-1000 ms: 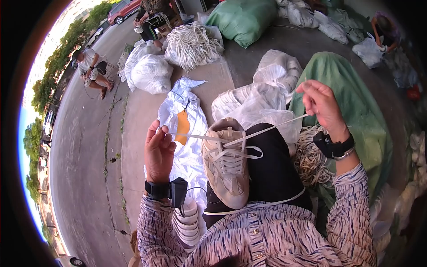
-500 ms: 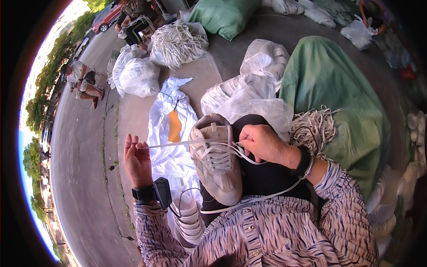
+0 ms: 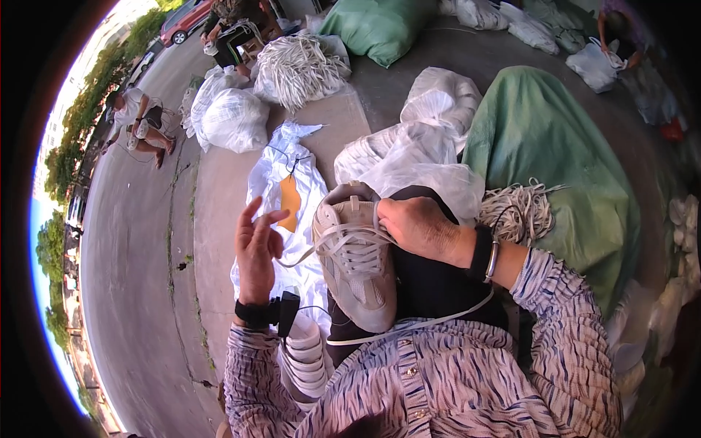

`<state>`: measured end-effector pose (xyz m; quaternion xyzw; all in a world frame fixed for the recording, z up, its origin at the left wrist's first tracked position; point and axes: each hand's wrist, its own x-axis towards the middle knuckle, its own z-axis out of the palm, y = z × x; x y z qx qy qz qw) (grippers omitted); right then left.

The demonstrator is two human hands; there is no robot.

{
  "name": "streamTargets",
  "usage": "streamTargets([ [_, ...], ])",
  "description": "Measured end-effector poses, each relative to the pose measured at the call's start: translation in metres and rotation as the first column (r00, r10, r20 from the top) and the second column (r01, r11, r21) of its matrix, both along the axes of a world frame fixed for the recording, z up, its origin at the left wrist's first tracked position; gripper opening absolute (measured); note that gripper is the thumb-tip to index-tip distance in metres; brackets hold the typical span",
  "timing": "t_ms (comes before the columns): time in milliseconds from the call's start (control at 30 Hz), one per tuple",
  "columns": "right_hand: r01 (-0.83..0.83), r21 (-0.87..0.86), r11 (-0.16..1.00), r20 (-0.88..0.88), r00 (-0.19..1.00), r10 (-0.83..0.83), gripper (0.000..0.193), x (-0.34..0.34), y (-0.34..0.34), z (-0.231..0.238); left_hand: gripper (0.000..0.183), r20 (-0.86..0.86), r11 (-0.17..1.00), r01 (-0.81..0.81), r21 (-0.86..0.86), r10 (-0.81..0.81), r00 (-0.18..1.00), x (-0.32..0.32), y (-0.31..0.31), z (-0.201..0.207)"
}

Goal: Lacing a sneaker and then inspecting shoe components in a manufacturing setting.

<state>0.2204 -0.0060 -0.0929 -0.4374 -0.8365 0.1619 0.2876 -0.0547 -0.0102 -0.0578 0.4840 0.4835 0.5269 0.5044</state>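
A beige-grey sneaker (image 3: 359, 281) rests on my lap over black cloth, toe toward me, with a flat pale shoelace (image 3: 353, 235) running across its upper part. My right hand (image 3: 423, 230) is closed in a pinch at the right side of the shoe's collar, on the shoelace; its fingertips are partly hidden. Left of the shoe, my left hand (image 3: 257, 248) is raised with fingers apart. A slack curve of lace reaches close to its thumb. Another stretch of lace (image 3: 431, 323) lies across my lap below the shoe.
Stacked white cups (image 3: 303, 365) stand by my left forearm. A white sack (image 3: 310, 191) with an orange piece lies ahead. Lace bundles (image 3: 515, 212) and a green sack (image 3: 558, 182) are to the right, plastic bags (image 3: 416, 157) beyond my lap. Other people sit farther off.
My left hand has moved right, toward the shoe, and its fingers have spread. The lace between it and the shoe went from taut to slack. My right hand shifted slightly left against the shoe.
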Motion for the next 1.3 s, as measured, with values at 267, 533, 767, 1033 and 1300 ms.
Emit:
streamTargets([
  [267, -0.155, -0.184, 0.971, -0.117, 0.984, 0.135, 0.013, 0.017, 0.013, 0.012, 0.036, 0.103, 0.997, 0.018, -0.076, -0.010, 0.995, -0.045, 0.000, -0.009],
  [533, -0.330, -0.111, 0.937, 0.164, 0.924, 0.345, 0.018, 0.019, 0.034, 0.023, 0.043, 0.294, 0.940, -0.316, 0.127, 0.269, 0.917, -0.068, 0.005, -0.002],
  [767, -0.458, 0.142, 0.878, 0.355, 0.851, 0.387, 0.010, 0.013, 0.039, 0.026, 0.018, 0.009, 0.983, 0.139, -0.117, -0.138, 0.990, 0.012, -0.008, -0.014],
  [1033, -0.240, -0.137, 0.961, 0.343, 0.898, 0.274, 0.018, -0.008, 0.028, 0.032, 0.022, -0.244, 0.970, 0.243, 0.024, -0.230, 0.942, 0.036, -0.014, -0.013],
  [1300, -0.031, -0.570, 0.821, -0.437, 0.858, -0.270, 0.021, 0.000, 0.083, 0.028, 0.017, -0.566, 0.948, 0.154, 0.277, 0.032, 0.824, 0.034, -0.015, -0.014],
])
